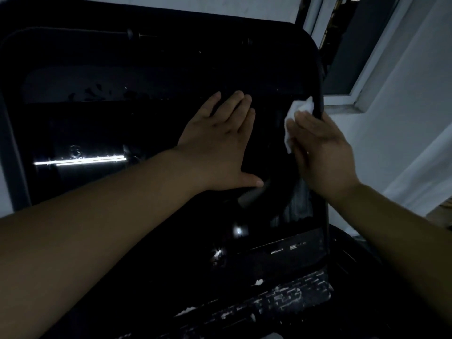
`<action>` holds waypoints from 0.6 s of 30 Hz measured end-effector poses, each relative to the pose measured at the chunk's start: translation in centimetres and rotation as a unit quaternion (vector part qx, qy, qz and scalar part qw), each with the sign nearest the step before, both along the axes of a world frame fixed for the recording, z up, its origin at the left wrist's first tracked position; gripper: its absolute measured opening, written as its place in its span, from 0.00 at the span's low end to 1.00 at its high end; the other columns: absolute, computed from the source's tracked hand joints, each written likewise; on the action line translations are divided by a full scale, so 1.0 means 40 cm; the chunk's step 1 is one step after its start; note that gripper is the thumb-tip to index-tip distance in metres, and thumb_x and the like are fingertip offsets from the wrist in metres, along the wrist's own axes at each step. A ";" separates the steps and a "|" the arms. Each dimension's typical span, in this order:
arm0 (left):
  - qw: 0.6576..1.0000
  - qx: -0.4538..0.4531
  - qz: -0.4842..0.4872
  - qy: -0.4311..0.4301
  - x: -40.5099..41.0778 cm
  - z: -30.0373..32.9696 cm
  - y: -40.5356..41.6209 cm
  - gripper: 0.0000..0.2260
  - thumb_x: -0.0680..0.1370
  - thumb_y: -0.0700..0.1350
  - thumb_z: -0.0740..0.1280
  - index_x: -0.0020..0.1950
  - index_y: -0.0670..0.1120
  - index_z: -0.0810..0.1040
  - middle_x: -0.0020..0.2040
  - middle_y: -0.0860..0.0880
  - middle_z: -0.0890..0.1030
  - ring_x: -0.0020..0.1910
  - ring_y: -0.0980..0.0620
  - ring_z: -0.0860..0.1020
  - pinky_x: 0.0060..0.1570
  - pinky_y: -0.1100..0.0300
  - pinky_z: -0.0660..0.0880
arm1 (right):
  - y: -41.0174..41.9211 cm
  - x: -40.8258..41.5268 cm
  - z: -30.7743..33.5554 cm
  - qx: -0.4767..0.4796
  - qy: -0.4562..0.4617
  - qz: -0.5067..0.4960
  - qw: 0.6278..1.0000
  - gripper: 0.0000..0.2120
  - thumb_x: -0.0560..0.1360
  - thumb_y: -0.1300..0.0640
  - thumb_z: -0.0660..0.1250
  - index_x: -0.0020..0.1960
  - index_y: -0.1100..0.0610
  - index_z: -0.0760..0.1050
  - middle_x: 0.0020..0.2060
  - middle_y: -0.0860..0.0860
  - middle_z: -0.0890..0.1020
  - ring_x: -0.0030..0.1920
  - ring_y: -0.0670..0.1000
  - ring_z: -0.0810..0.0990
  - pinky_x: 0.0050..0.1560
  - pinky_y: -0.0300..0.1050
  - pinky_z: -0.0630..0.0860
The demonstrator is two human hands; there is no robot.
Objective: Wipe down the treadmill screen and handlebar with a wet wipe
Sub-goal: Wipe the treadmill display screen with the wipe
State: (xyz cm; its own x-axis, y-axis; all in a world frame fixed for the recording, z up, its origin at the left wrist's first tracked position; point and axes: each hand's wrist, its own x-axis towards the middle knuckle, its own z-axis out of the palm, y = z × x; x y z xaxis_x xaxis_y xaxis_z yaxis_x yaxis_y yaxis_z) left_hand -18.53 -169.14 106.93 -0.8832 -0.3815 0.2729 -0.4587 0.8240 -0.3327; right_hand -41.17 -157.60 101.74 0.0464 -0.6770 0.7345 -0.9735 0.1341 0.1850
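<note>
Wiping along the right side of the treadmill: the right hand point(322, 152) presses a crumpled white wet wipe point(297, 113) against the thin black handlebar tube point(319, 104) that runs down the right edge of the console, fingers folded over the wipe and curling toward the bar, so it grips the wipe. Whether the thumb closes round the far side of the tube is hidden. The left hand point(220, 140) lies flat with straight fingers spread on the dark glossy treadmill screen point(102, 133), holding nothing, thumb pointing right. Both forearms reach in from the near edge. The wipe sits at the far end of the right hand, touching the bar just below the rounded top right corner, part of it hanging loose on the screen side. A bright light streak reflects on the left of the screen; a worn black textured deck surface point(281, 299) with white flaking lies near, and a pale window frame point(381, 77) stands to the far right. Risks, as a judgement: the loose flap could bunch or slip off the narrow tube, leaving bare fingers rubbing the bar; the scene is very dark, so missed patches are hard to spot; the bare left palm resting on the glass probably leaves new prints on the screen; pressure from that palm may hit touch controls; the left side of the bar looks undone.
</note>
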 end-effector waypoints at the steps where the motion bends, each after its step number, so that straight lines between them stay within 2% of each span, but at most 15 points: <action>1: 1.000 0.000 -0.001 0.001 0.000 0.000 0.000 0.58 0.68 0.81 0.52 0.82 0.41 0.40 0.84 0.42 0.40 0.82 0.46 0.37 0.79 0.44 0.38 | 0.024 0.006 -0.020 0.022 -0.003 0.000 1.000 0.17 0.82 0.62 0.58 0.68 0.64 0.76 0.65 0.62 0.80 0.67 0.61 0.75 0.70 0.63 0.72; 3: 1.000 -0.003 0.003 -0.004 0.000 0.000 0.001 0.58 0.68 0.81 0.52 0.82 0.41 0.40 0.84 0.41 0.39 0.82 0.45 0.36 0.79 0.44 0.38 | 0.080 0.019 -0.074 0.060 -0.007 -0.006 0.998 0.18 0.82 0.62 0.58 0.69 0.64 0.75 0.65 0.61 0.79 0.68 0.62 0.77 0.71 0.64 0.71; 9: 1.000 0.003 0.005 -0.002 -0.001 0.003 0.006 0.59 0.68 0.82 0.51 0.82 0.40 0.42 0.84 0.41 0.40 0.82 0.45 0.37 0.79 0.43 0.39 | 0.267 0.067 -0.255 0.095 -0.003 -0.016 0.995 0.18 0.78 0.63 0.66 0.66 0.66 0.78 0.65 0.63 0.81 0.69 0.62 0.78 0.76 0.61 0.67; 11: 1.000 0.001 0.005 -0.003 -0.002 0.003 0.007 0.59 0.68 0.82 0.51 0.82 0.40 0.42 0.84 0.41 0.40 0.82 0.45 0.37 0.79 0.43 0.39 | 0.298 0.069 -0.293 0.108 0.005 -0.027 0.994 0.18 0.77 0.63 0.67 0.66 0.67 0.79 0.64 0.63 0.82 0.69 0.61 0.78 0.75 0.63 0.67; 14: 1.000 0.002 0.005 -0.002 -0.005 0.004 0.009 0.59 0.68 0.82 0.51 0.82 0.40 0.42 0.84 0.41 0.40 0.82 0.45 0.37 0.79 0.43 0.39 | 0.299 0.067 -0.294 0.113 0.018 -0.032 0.993 0.17 0.77 0.63 0.68 0.65 0.67 0.80 0.64 0.63 0.82 0.68 0.61 0.79 0.73 0.67 0.68; 18: 1.000 -0.002 0.005 -0.007 -0.005 0.001 0.008 0.59 0.68 0.82 0.51 0.82 0.40 0.40 0.83 0.41 0.39 0.82 0.45 0.36 0.79 0.43 0.38 | 0.222 0.049 -0.189 0.105 0.030 -0.038 0.993 0.20 0.78 0.62 0.62 0.68 0.66 0.76 0.66 0.62 0.79 0.70 0.61 0.78 0.76 0.64 0.65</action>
